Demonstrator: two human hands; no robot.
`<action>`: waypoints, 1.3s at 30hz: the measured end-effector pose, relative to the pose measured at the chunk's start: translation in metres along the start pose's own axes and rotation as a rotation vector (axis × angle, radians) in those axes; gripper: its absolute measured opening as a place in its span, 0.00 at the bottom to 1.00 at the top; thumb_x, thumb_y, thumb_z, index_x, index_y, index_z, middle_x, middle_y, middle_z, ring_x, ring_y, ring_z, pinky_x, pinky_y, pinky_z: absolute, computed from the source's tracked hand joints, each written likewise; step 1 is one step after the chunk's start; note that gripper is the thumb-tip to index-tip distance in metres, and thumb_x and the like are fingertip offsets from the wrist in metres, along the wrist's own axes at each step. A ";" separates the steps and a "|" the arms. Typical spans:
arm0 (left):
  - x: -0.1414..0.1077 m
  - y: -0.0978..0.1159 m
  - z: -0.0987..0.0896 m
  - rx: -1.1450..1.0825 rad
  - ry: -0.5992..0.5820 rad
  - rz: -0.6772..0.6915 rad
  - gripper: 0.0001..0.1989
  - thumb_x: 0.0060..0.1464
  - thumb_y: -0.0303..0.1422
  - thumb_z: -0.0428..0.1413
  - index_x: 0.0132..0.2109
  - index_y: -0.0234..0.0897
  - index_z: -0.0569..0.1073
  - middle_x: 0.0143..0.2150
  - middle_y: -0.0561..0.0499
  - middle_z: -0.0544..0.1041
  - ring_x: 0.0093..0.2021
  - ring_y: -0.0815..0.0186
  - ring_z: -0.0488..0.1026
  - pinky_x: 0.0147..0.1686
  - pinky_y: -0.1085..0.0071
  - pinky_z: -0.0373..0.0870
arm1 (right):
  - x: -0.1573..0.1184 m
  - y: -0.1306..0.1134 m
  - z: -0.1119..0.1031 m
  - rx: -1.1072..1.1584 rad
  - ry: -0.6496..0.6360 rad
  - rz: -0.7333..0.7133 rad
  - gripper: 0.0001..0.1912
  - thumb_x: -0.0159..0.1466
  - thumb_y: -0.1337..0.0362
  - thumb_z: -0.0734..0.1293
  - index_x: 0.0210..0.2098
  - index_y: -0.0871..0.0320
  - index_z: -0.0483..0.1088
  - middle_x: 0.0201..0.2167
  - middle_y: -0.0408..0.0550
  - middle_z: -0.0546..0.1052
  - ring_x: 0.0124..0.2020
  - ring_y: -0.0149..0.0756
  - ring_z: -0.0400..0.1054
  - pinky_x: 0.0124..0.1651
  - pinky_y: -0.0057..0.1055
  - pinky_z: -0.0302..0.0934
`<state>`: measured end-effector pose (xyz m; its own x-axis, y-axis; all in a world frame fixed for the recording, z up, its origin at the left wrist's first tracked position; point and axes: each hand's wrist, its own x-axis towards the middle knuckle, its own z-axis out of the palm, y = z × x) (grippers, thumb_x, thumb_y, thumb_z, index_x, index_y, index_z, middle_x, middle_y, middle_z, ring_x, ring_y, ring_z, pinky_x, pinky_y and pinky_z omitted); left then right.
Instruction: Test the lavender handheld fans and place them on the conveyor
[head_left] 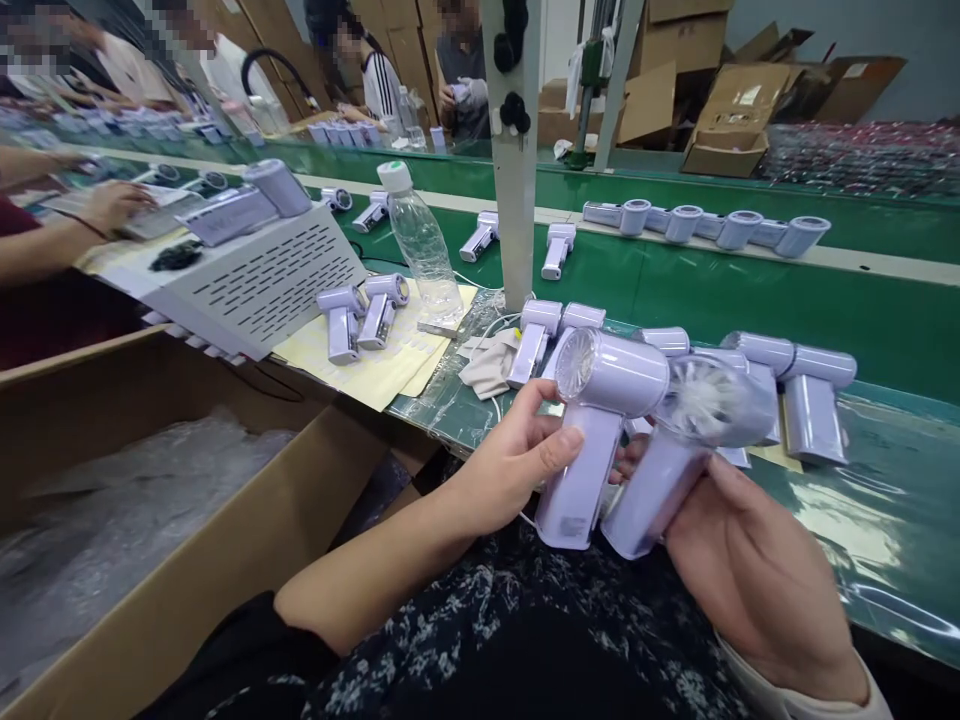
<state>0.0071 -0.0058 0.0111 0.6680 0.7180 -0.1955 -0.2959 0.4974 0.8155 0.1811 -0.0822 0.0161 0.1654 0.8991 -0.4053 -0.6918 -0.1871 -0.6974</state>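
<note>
My left hand (517, 455) is closed round the handle of a lilac handheld fan (626, 372), its thumb on the near side and its grille turned to the left. Beside it, my right hand (757, 560) grips a second lilac handheld fan (660, 490), whose round head is blurred. Both fans are held side by side, slightly tilted, above my lap. Fingers of the right hand are partly hidden behind the handles. Just beyond stand several more lilac fans (817, 405) on the green work surface (885, 510).
A clear plastic bottle (424, 240) with a white cap stands by a metal post (517, 230). To the left are a slotted grey box (277, 270) and a carton (300, 490) holding plastic film. More fans lie along the green belt (645, 275). Other people sit across and at left.
</note>
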 end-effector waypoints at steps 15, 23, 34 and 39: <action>0.007 0.014 0.002 -0.188 -0.104 -0.082 0.16 0.59 0.31 0.66 0.53 0.37 0.75 0.49 0.45 0.82 0.46 0.59 0.82 0.46 0.65 0.80 | -0.004 -0.020 -0.005 -0.029 -0.038 -0.168 0.11 0.67 0.52 0.69 0.40 0.52 0.78 0.33 0.48 0.80 0.30 0.40 0.74 0.31 0.36 0.74; 0.009 0.003 0.003 0.045 0.012 0.002 0.37 0.43 0.43 0.76 0.55 0.40 0.69 0.50 0.44 0.81 0.48 0.55 0.82 0.47 0.61 0.79 | -0.003 -0.014 -0.002 -0.100 0.205 -0.190 0.24 0.69 0.53 0.71 0.64 0.41 0.71 0.43 0.44 0.84 0.39 0.42 0.80 0.46 0.43 0.76; 0.003 0.011 -0.003 0.367 -0.016 0.092 0.28 0.50 0.45 0.71 0.50 0.39 0.68 0.50 0.43 0.79 0.49 0.54 0.80 0.47 0.58 0.78 | -0.007 -0.015 -0.011 -0.313 0.114 -0.308 0.20 0.64 0.55 0.74 0.56 0.45 0.78 0.51 0.47 0.84 0.52 0.52 0.79 0.55 0.48 0.75; -0.001 0.013 -0.006 0.839 -0.103 0.657 0.02 0.65 0.34 0.58 0.44 0.44 0.75 0.57 0.48 0.82 0.67 0.54 0.72 0.74 0.45 0.50 | -0.031 -0.025 -0.015 -0.792 -0.241 -0.651 0.16 0.64 0.56 0.76 0.52 0.35 0.79 0.58 0.43 0.81 0.65 0.59 0.69 0.71 0.63 0.56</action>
<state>-0.0020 0.0028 0.0190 0.6146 0.6596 0.4328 -0.0805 -0.4933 0.8661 0.2032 -0.1116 0.0373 0.1353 0.9578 0.2538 0.1516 0.2331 -0.9606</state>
